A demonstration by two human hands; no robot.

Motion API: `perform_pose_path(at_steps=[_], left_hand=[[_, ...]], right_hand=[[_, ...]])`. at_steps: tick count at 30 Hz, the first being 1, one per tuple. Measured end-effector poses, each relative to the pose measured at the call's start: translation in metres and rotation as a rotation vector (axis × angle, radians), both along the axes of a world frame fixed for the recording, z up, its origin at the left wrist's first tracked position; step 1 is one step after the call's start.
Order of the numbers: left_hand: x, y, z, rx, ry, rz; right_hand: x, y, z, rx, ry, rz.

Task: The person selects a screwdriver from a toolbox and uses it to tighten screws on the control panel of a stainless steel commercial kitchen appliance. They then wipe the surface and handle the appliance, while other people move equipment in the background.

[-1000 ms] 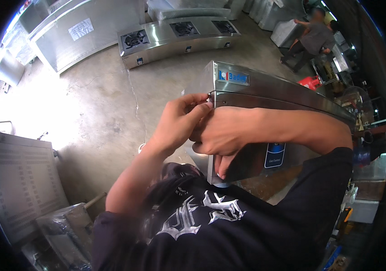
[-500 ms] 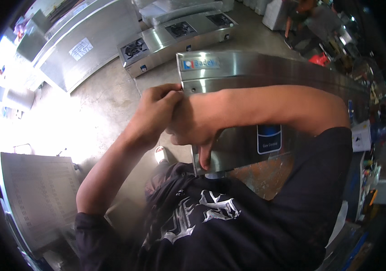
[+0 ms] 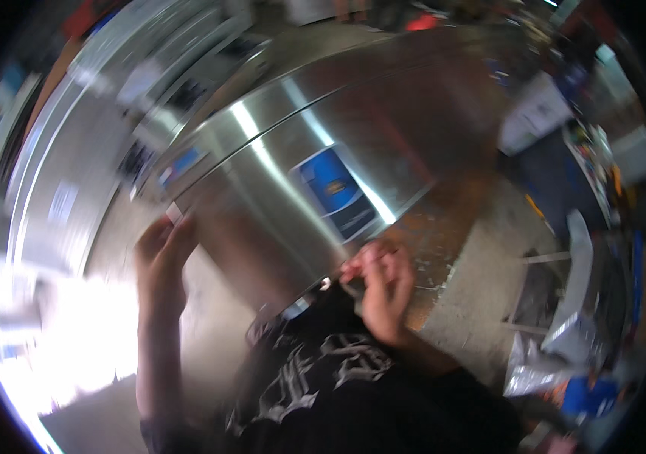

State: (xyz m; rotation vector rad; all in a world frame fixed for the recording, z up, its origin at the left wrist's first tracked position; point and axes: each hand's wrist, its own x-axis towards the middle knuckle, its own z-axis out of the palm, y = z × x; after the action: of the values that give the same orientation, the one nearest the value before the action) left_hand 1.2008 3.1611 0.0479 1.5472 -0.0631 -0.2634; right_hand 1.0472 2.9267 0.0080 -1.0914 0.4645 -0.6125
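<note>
A large stainless steel cabinet or appliance body (image 3: 262, 219) lies before me, with a blue and black label (image 3: 338, 189) on its face and a smaller blue sticker (image 3: 181, 165) near its left corner. My left hand (image 3: 163, 253) is at that left end, thumb and fingers pinched together. A small pale bit (image 3: 174, 213) shows at its fingertips; what it is cannot be made out. Close to the near edge, my right hand (image 3: 385, 284) has its fingers curled in, blurred by motion. Anything inside them is hidden. A small shiny metal part (image 3: 326, 284) sits on the edge beside it.
Brown, worn board (image 3: 444, 227) shows under the steel body's right side. Low steel stoves with black burners (image 3: 187, 94) and a tall steel panel (image 3: 62, 181) stand at the left. At the right are a dark cluttered table (image 3: 550, 178) and plastic wrapping (image 3: 573, 340).
My hands were together at the steel body's left edge; now they are apart. The right has moved rightward along the near edge. My view has turned, so the steel body appears slanted.
</note>
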Motion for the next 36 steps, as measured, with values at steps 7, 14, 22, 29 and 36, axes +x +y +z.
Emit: perform_pose_path(at_steps=[7, 14, 22, 29, 36], left_hand=[[0.012, 0.008, -0.012, -0.043, 0.046, -0.047], [0.035, 0.046, -0.051, 0.576, -0.507, -0.228], [0.022, 0.019, -0.022, 0.63, -0.812, -0.217], [-0.004, -0.013, -0.002, 0.317, -0.168, 0.136], [-0.014, -0.01, -0.004, 0.411, -0.323, 0.049]], right_hand=[[-0.015, -0.012, -0.038, 0.131, 0.11, 0.181], [0.0, -0.019, -0.03, 0.365, 0.218, 0.405], [0.009, -0.016, -0.037, 0.159, 0.207, 0.353], [0.009, -0.026, -0.049, 0.2, 0.101, 0.451], [0.006, -0.037, -0.054, 0.217, 0.136, 0.561]])
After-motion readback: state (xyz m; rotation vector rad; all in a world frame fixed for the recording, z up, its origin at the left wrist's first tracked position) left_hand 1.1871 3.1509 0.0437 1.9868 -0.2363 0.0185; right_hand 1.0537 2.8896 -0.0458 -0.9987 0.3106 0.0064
